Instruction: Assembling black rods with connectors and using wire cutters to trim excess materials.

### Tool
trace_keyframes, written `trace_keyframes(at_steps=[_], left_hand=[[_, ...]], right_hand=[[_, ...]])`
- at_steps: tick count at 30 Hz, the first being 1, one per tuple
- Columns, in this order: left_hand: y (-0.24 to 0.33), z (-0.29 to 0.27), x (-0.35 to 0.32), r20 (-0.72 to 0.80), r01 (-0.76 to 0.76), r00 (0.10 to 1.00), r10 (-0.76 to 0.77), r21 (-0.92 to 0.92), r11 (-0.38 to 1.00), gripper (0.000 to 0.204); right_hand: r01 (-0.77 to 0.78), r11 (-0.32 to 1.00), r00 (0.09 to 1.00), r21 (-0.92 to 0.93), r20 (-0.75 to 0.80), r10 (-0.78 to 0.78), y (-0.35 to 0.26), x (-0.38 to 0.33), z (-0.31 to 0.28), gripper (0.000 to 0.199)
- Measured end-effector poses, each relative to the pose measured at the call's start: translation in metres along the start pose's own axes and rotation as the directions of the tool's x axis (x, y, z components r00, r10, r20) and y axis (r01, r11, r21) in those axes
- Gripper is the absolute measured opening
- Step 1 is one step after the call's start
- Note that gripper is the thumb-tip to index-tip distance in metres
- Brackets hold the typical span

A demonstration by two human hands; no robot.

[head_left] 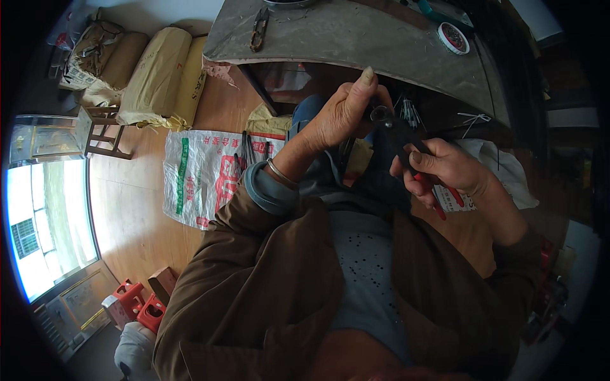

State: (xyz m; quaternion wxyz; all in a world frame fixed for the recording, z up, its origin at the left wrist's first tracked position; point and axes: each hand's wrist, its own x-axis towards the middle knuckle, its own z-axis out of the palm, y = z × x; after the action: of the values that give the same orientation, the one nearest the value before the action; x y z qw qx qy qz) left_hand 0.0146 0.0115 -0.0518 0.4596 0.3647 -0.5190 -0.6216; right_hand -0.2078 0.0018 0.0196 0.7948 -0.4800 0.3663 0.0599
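Note:
My right hand (452,166) is wrapped round a pair of pliers (401,134) with a dark head and red handles. The jaws point up and left, toward my left hand (346,114). That hand is closed with the thumb raised, a bangle at its wrist; what lies in its fingers is mostly hidden, dark and thin. By the plier jaws, close to the left fingers, a small round metal ring (379,114) shows. Both hands are above my lap, just in front of the table edge.
A grey worktable (356,32) spans the top, with a dark cutting tool (258,30) and a white-rimmed bowl (453,38) on it. Dark rods (246,151) lie on a printed white sack (197,165) at left. Thin metal rods (410,113) stand beyond my hands. Red stools (130,298) are lower left.

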Motion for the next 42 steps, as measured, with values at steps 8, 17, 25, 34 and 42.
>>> trace_keyframes(at_steps=[8, 17, 25, 34, 42], left_hand=[[-0.006, 0.002, 0.002, 0.014, -0.022, 1.000, 0.021, 0.038, 0.999, 0.078], [-0.003, 0.002, 0.008, 0.077, 0.031, 0.996, -0.035, 0.056, 0.998, 0.081], [-0.015, 0.000, 0.018, -0.181, -0.072, 0.981, 0.074, 0.018, 0.997, 0.074], [-0.016, 0.002, 0.033, -0.215, -0.057, 0.976, 0.034, -0.101, 0.993, 0.074], [-0.020, -0.011, 0.040, -0.252, -0.019, 0.967, -0.028, -0.180, 0.983, 0.075]], right_hand=[[0.019, 1.000, 0.999, -0.023, -0.031, -0.020, 0.008, 0.002, 0.002, 0.050], [-0.084, 0.994, 0.988, -0.077, -0.137, 0.073, 0.009, 0.003, 0.003, 0.050], [0.120, 0.450, 0.738, -0.885, -0.223, -0.636, 0.023, 0.023, -0.040, 0.025], [-0.560, 0.300, 0.261, -0.773, -0.508, -0.821, -0.055, 0.028, -0.227, 0.024], [-0.600, 0.380, 0.375, -0.704, -0.666, -0.644, -0.083, 0.060, -0.258, 0.033]])
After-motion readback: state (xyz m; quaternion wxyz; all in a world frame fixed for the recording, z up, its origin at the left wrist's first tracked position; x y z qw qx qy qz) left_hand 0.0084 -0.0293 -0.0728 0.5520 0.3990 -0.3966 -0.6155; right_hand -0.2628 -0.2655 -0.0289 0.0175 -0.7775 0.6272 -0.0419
